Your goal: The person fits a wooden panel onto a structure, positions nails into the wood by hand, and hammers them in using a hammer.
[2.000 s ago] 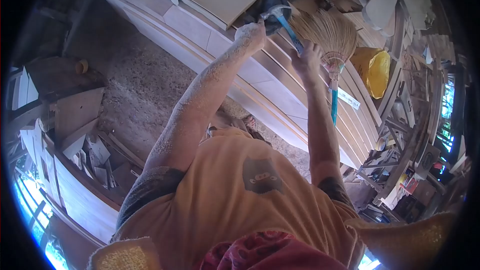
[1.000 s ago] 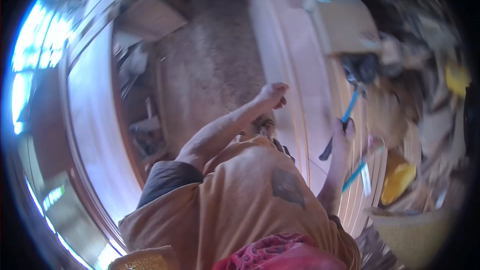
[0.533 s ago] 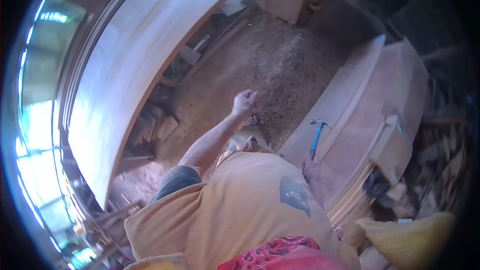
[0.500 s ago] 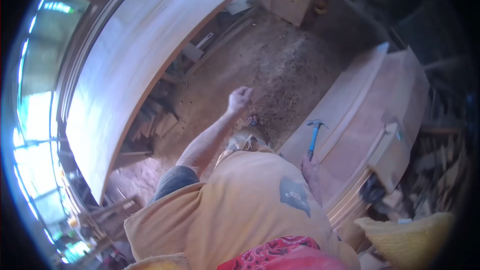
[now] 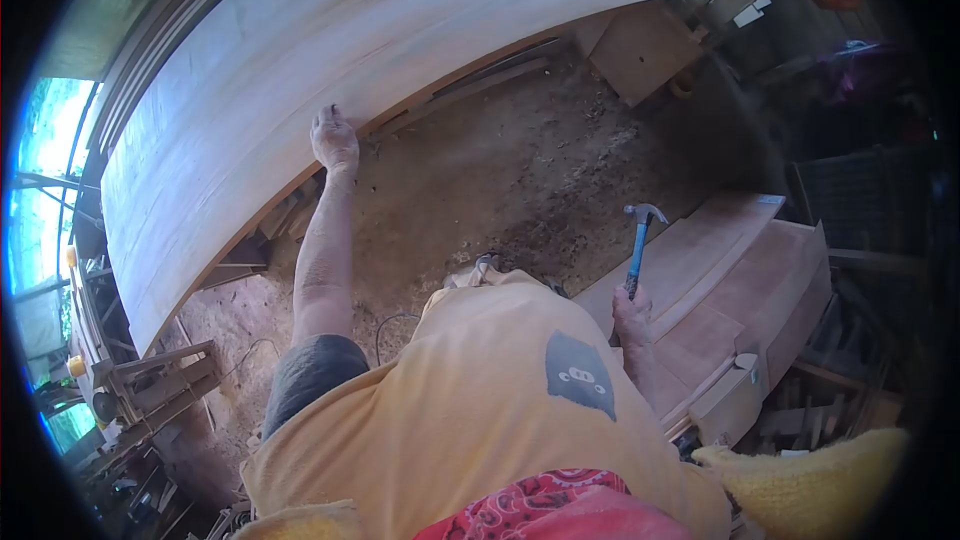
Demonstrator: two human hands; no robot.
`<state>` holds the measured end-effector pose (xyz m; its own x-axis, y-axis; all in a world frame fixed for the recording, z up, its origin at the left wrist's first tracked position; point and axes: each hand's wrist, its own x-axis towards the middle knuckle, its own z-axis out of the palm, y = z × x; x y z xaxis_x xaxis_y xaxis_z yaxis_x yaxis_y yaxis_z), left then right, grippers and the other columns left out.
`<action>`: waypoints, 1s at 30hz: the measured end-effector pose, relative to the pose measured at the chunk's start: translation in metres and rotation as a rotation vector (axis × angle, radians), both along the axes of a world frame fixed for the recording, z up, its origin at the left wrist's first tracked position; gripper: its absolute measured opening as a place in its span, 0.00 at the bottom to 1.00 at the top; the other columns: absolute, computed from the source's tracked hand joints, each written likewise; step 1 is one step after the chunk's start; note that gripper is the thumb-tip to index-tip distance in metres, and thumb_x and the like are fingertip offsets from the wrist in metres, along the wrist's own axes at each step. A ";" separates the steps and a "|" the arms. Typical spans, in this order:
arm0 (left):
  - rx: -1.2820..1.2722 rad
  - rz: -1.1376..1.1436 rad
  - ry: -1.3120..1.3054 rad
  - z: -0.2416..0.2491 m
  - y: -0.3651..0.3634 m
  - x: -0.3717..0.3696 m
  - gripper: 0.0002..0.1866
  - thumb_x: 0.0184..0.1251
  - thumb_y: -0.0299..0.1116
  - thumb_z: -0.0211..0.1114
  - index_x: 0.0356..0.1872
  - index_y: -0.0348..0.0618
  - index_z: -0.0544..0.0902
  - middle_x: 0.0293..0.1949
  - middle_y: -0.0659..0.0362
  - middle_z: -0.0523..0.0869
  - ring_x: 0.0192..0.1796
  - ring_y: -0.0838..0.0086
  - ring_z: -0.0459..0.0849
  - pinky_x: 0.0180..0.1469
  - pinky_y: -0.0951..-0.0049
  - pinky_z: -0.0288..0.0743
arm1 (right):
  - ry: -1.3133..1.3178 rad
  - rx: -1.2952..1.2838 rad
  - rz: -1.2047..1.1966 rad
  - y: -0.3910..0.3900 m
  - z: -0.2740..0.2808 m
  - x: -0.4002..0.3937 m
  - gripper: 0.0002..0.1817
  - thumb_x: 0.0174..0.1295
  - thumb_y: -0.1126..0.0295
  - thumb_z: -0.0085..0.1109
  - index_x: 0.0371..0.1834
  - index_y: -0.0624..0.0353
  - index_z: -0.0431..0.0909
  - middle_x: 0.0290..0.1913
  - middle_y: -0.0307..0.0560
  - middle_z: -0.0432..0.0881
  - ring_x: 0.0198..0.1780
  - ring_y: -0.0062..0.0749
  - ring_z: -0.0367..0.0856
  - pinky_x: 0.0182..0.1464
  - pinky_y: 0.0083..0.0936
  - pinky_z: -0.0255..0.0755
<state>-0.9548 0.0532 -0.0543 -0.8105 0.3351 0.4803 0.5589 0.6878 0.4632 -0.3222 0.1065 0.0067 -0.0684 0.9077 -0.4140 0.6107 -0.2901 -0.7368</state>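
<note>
My right hand (image 5: 632,315) is wrapped round the lower handle of a claw hammer (image 5: 637,255), which has a blue shaft and a metal head pointing up and away from me. On the other side my left arm stretches forward. My left hand (image 5: 336,143) is closed, fingers curled, and overlaps the near edge of a large pale plywood sheet (image 5: 250,110). I cannot tell what, if anything, sits between those fingers.
Leaning wooden panels (image 5: 700,280) stand to my right, with a pale wooden box (image 5: 728,400) beside them. A brown panel (image 5: 640,55) rests at the far end of the dirt floor (image 5: 480,160). Wooden framing (image 5: 165,380) stands at the lower left.
My left hand has moved from over the floor leftward and forward to the plywood's edge. The view has shifted, showing more of the sheet. The hammer stays in my right hand.
</note>
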 end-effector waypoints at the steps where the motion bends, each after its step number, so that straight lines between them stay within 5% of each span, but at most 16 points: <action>1: -0.038 -0.043 0.064 -0.003 -0.001 -0.008 0.09 0.80 0.39 0.60 0.47 0.51 0.86 0.43 0.54 0.89 0.50 0.55 0.86 0.51 0.53 0.78 | -0.011 -0.013 0.004 0.007 0.003 -0.005 0.14 0.67 0.58 0.63 0.36 0.58 0.76 0.27 0.37 0.78 0.28 0.23 0.76 0.31 0.29 0.71; 8: -0.128 0.027 0.133 -0.008 0.014 -0.008 0.08 0.80 0.41 0.60 0.46 0.54 0.85 0.41 0.58 0.88 0.49 0.58 0.87 0.53 0.53 0.73 | -0.015 0.015 0.034 0.059 0.023 -0.052 0.10 0.70 0.63 0.61 0.37 0.55 0.74 0.24 0.31 0.73 0.23 0.17 0.71 0.24 0.22 0.66; 18: -0.108 0.033 0.215 -0.007 0.011 -0.005 0.09 0.78 0.34 0.63 0.52 0.50 0.86 0.45 0.57 0.91 0.50 0.59 0.89 0.53 0.58 0.76 | 0.042 0.242 0.209 0.229 0.028 -0.179 0.16 0.73 0.58 0.61 0.38 0.62 0.76 0.26 0.39 0.76 0.27 0.24 0.74 0.32 0.32 0.71; 22: -0.029 0.093 0.117 -0.011 0.010 -0.007 0.11 0.79 0.32 0.62 0.54 0.44 0.87 0.47 0.51 0.91 0.50 0.54 0.89 0.57 0.56 0.78 | 0.029 0.354 0.294 0.309 0.027 -0.225 0.18 0.74 0.56 0.61 0.37 0.62 0.76 0.26 0.40 0.75 0.27 0.25 0.73 0.33 0.32 0.70; 30: 0.081 0.277 -0.132 -0.022 0.001 -0.026 0.09 0.78 0.27 0.65 0.52 0.39 0.89 0.45 0.52 0.89 0.50 0.63 0.87 0.52 0.68 0.80 | 0.172 0.291 0.376 0.453 0.042 -0.310 0.19 0.76 0.54 0.62 0.34 0.57 0.73 0.25 0.31 0.71 0.25 0.16 0.67 0.27 0.23 0.63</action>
